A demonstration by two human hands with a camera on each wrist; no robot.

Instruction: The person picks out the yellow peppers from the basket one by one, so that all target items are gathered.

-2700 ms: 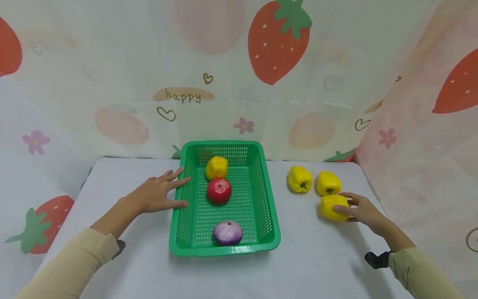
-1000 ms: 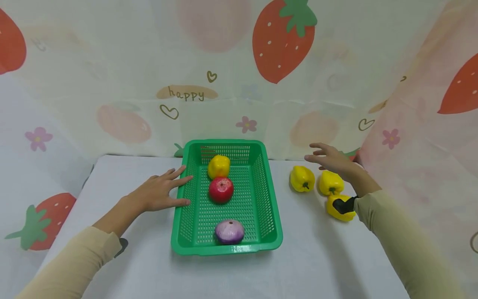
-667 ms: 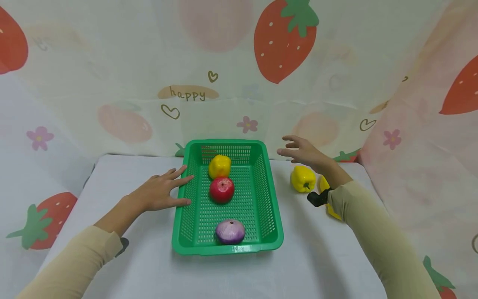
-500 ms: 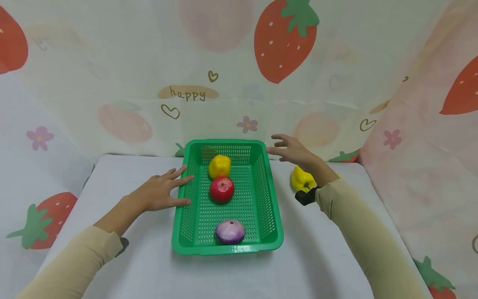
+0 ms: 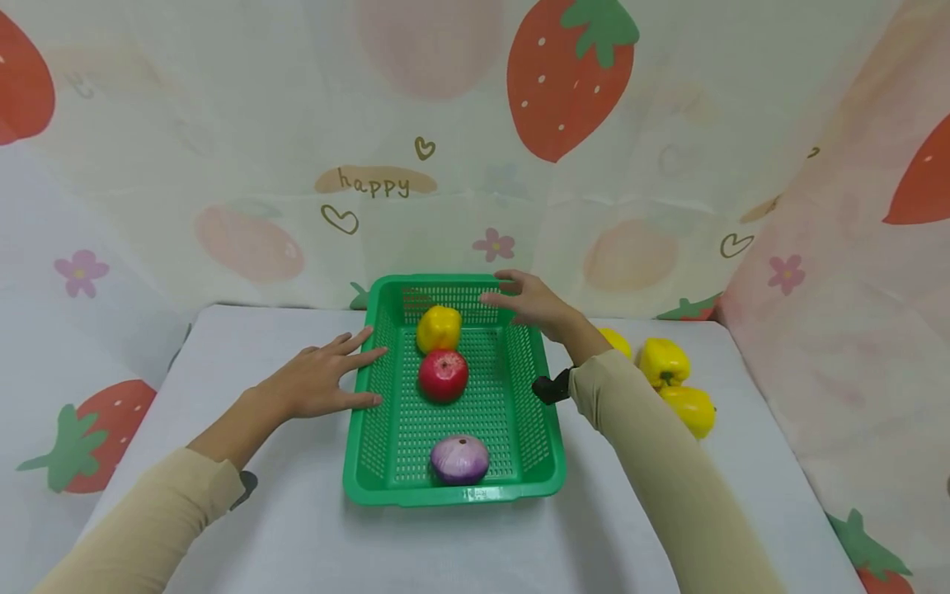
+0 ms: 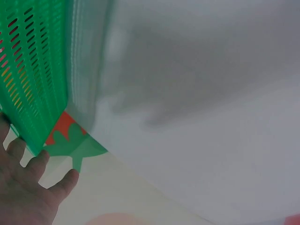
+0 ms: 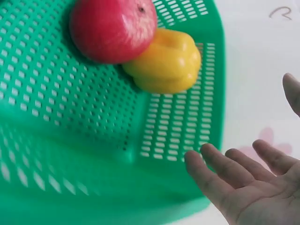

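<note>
A green basket [image 5: 453,495] stands on the table, holding a yellow bell pepper [image 5: 439,330], a round red fruit [image 5: 443,376] and a purple onion [image 5: 460,460]. At its left rim, my left hand [image 5: 315,384] has fingers spread, the fingertips at the edge. Over the back right corner hovers my right hand [image 5: 542,305], fingers apart and nothing in them. The right wrist view shows the bare palm [image 7: 262,197] beside the basket, with the pepper [image 7: 166,63] touching the red fruit [image 7: 112,30].
Right of the basket lie three more yellow bell peppers: one [image 5: 664,361] near the back, one [image 5: 690,411] in front of it, and one [image 5: 616,341] partly hidden by my right forearm. A printed cloth wall [image 5: 460,198] rises behind the white table [image 5: 297,528].
My right hand has let go of the front yellow bell pepper on the table and moved left, with nothing in it, over the basket. My left hand has stayed put.
</note>
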